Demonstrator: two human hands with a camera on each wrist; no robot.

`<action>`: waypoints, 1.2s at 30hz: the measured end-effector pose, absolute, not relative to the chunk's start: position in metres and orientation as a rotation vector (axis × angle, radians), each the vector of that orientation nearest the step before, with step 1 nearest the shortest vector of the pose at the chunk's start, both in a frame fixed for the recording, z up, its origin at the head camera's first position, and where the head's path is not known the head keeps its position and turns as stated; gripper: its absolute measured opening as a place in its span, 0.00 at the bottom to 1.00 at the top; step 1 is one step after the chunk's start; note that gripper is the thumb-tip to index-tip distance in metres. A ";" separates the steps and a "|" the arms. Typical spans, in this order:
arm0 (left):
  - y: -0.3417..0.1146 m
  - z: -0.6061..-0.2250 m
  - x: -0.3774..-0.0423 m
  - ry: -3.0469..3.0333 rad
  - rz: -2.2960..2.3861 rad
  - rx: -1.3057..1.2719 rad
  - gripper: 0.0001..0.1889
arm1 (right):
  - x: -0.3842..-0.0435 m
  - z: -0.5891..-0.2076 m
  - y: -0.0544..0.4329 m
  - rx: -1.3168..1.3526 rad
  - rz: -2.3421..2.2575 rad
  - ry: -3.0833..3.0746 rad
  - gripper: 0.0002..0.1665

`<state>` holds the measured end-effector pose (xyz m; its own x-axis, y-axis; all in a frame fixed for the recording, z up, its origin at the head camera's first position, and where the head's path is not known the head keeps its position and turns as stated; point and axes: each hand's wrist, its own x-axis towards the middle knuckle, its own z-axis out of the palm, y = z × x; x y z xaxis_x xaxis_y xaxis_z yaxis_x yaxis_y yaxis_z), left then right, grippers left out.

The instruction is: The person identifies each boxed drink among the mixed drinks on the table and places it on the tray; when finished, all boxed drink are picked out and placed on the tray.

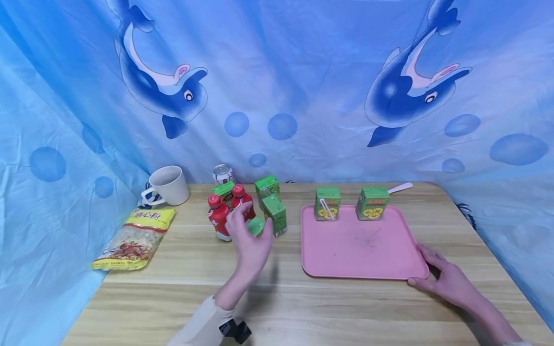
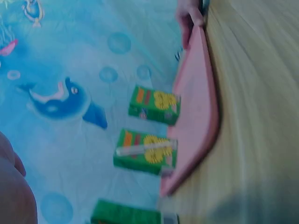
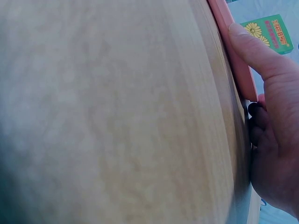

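Observation:
In the head view my left hand (image 1: 251, 247) is over a group of drinks, thumb and fingers spread apart. A small green carton (image 1: 255, 226) shows between them, with a red bottle (image 1: 242, 196) visible past the fingers. Another red bottle (image 1: 218, 216) stands left of the hand, and a green drink carton (image 1: 277, 216) is just right of the thumb. My right hand (image 1: 447, 281) holds the near right corner of a pink tray (image 1: 346, 259); in the right wrist view the thumb (image 3: 257, 51) lies on its rim. Two green drink cartons (image 1: 327, 204) (image 1: 372, 204) stand at the tray's far side.
A white mug (image 1: 170, 185) lies tipped at the back left, behind a yellow bag of pasta (image 1: 134, 240). A can (image 1: 222, 174) and more green cartons (image 1: 267, 185) stand behind the bottles. A pale handle (image 1: 400, 188) sticks out behind the right tray carton. Blue dolphin curtains enclose the wooden table.

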<state>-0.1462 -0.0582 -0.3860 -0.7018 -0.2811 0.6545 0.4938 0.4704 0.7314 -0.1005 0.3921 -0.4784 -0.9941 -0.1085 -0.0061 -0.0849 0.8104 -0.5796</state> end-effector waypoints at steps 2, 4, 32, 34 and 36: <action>-0.067 -0.392 -0.144 -1.958 -1.300 -0.147 0.30 | -0.100 -0.478 0.393 -0.165 -0.945 2.955 0.63; -0.074 -0.398 -0.142 -1.955 -1.297 -0.133 0.30 | -0.100 -0.478 0.393 -0.171 -0.946 2.954 0.63; -0.104 -0.447 -0.128 -2.135 -1.420 -0.146 0.33 | -0.100 -0.478 0.394 -0.176 -0.947 2.959 0.63; -0.104 -0.448 -0.129 -2.137 -1.429 -0.135 0.33 | -0.099 -0.478 0.394 -0.180 -0.949 2.961 0.63; -0.104 -0.449 -0.129 -2.139 -1.442 -0.126 0.33 | -0.099 -0.478 0.394 -0.176 -0.947 2.959 0.63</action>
<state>-0.1289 -0.1044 -0.4490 -0.8433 -0.2214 0.4897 0.3709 0.4198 0.8284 -0.0995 0.3936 -0.4783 -0.9931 -0.1168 0.0063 -0.0988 0.8084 -0.5802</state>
